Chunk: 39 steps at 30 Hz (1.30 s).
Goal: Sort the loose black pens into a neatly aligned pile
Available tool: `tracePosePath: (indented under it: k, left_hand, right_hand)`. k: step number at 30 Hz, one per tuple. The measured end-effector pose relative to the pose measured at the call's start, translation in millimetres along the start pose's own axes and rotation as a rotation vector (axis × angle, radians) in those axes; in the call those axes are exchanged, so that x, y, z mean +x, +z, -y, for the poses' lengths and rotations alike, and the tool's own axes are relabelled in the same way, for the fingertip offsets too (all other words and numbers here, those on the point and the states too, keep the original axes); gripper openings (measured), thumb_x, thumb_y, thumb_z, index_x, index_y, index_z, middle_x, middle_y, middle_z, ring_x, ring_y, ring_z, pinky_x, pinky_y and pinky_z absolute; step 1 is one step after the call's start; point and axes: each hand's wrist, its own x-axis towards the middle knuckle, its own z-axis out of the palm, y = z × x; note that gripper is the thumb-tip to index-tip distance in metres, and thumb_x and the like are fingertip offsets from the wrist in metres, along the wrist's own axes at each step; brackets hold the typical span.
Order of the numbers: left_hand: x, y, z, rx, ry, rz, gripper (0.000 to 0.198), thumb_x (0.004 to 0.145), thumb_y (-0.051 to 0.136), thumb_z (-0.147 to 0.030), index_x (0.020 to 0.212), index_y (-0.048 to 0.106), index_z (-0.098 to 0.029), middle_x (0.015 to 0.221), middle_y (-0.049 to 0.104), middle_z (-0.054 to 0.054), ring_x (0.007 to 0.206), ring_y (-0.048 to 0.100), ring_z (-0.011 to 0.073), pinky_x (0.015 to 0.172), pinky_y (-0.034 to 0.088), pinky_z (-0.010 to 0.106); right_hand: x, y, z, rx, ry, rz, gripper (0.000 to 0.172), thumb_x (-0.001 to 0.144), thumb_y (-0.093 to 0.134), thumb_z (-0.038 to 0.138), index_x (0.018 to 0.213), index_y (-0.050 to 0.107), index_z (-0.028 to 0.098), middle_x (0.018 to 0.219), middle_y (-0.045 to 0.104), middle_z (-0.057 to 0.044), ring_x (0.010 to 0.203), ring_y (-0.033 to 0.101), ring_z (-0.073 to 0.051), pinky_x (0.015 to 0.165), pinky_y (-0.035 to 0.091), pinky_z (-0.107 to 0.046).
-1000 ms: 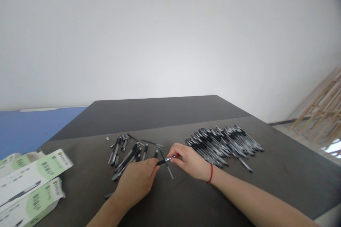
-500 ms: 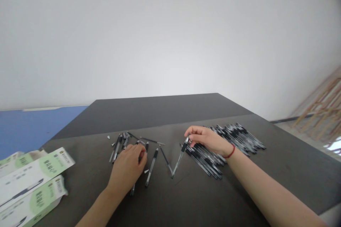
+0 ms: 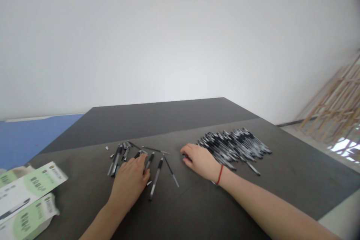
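Note:
My left hand lies palm down over loose black-and-clear gel pens at the left, its thumb apart from the fingers. Its fingertips touch or nearly touch a pen with a black grip. Just right of it lie another pen and a thin ink refill. My right hand is low on the table with curled fingers around a dark pen, mostly hidden under the palm. It sits at the left edge of a big pile of pens.
White-and-green pen boxes stand at the near left. A refill and a small white piece lie on the dark table. Wooden slats lean by the wall at the right.
My right hand has lowered from holding a pen upright to lying flat beside the pile. My left hand has turned more palm down, its fingers stretched forward. The view has shifted slightly.

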Motion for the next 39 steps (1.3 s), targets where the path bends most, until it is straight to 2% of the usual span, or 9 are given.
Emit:
tracePosePath:
  k: [3, 5, 9, 15, 19, 23, 33, 36, 39]
  left_hand:
    - [1, 1.9, 1, -0.126, -0.054, -0.013, 0.033, 0.079, 0.046, -0.019, 0.110, 0.054, -0.015, 0.079, 0.063, 0.005, 0.074, 0.060, 0.0218, 0.070, 0.038, 0.031]
    - [3, 2.1, 3, -0.373, -0.143, -0.063, 0.033, 0.074, 0.050, -0.019, 0.107, 0.055, -0.018, 0.071, 0.060, 0.000, 0.066, 0.057, 0.0191, 0.065, 0.036, 0.029]
    - [8, -1.6, 14, -1.069, -0.344, -0.174, 0.032, 0.064, 0.059, -0.024, 0.096, 0.056, -0.021, 0.061, 0.052, -0.006, 0.053, 0.048, 0.0133, 0.053, 0.034, 0.025]
    - [12, -10.4, 26, -1.430, -0.408, -0.180, 0.028, 0.070, 0.044, -0.034, 0.094, 0.048, -0.020, 0.057, 0.038, -0.010, 0.038, 0.034, 0.0072, 0.035, 0.026, 0.018]
    - [12, -11.5, 25, -1.533, -0.421, -0.161, 0.024, 0.075, 0.044, -0.039, 0.087, 0.050, -0.019, 0.051, 0.033, -0.011, 0.033, 0.021, 0.0044, 0.030, 0.016, 0.014]
    - [11, -8.7, 20, -1.567, -0.404, -0.144, 0.026, 0.076, 0.050, -0.043, 0.081, 0.053, -0.018, 0.048, 0.033, -0.011, 0.032, 0.021, 0.0032, 0.029, 0.015, 0.012]
    - [9, -7.6, 17, -1.559, -0.392, -0.226, 0.027, 0.076, 0.054, -0.045, 0.082, 0.056, -0.018, 0.049, 0.035, -0.011, 0.033, 0.024, 0.0032, 0.030, 0.017, 0.012]
    - [10, -4.6, 16, -1.535, -0.383, -0.198, 0.029, 0.074, 0.056, -0.046, 0.081, 0.056, -0.018, 0.048, 0.035, -0.011, 0.034, 0.024, 0.0033, 0.031, 0.017, 0.013]
    - [10, -0.1, 13, -1.502, -0.363, -0.155, 0.030, 0.074, 0.056, -0.046, 0.081, 0.057, -0.017, 0.048, 0.035, -0.011, 0.034, 0.023, 0.0036, 0.032, 0.015, 0.014]
  right_hand:
    - [0, 3, -3, -0.206, 0.025, 0.026, 0.020, 0.080, 0.060, 0.018, 0.099, 0.058, 0.016, 0.101, 0.057, -0.011, 0.096, 0.054, -0.024, 0.080, 0.044, -0.032]
    - [-1, 2, -4, -0.234, 0.052, 0.034, 0.020, 0.081, 0.059, 0.020, 0.101, 0.058, 0.016, 0.101, 0.056, -0.011, 0.097, 0.054, -0.024, 0.080, 0.044, -0.032]
    - [-2, 0, 2, -0.129, 0.021, 0.023, 0.021, 0.085, 0.055, 0.024, 0.105, 0.057, 0.017, 0.102, 0.057, -0.008, 0.096, 0.056, -0.021, 0.083, 0.043, -0.030]
    - [14, 10, 27, 0.020, -0.130, 0.141, 0.015, 0.084, 0.056, 0.018, 0.098, 0.060, 0.018, 0.094, 0.060, -0.004, 0.086, 0.059, -0.016, 0.077, 0.042, -0.026]
    - [37, 20, 45, -0.041, -0.252, 0.202, 0.017, 0.085, 0.051, 0.017, 0.099, 0.061, 0.018, 0.096, 0.061, -0.005, 0.088, 0.060, -0.017, 0.075, 0.042, -0.026]
    - [59, 22, 52, -0.134, -0.318, 0.222, 0.020, 0.088, 0.045, 0.017, 0.101, 0.061, 0.019, 0.099, 0.062, -0.006, 0.091, 0.060, -0.018, 0.075, 0.043, -0.026]
    - [108, 33, 46, -0.163, -0.078, 0.239, 0.019, 0.081, 0.054, 0.020, 0.093, 0.066, 0.011, 0.100, 0.067, -0.016, 0.094, 0.063, -0.026, 0.078, 0.047, -0.033]
    - [116, 37, 53, -0.111, -0.013, 0.257, 0.015, 0.073, 0.060, 0.014, 0.085, 0.067, 0.009, 0.094, 0.069, -0.020, 0.092, 0.064, -0.028, 0.077, 0.048, -0.035]
    - [121, 30, 53, -0.011, 0.039, 0.220, 0.009, 0.068, 0.061, 0.011, 0.075, 0.067, 0.010, 0.087, 0.070, -0.020, 0.087, 0.065, -0.028, 0.074, 0.049, -0.035]
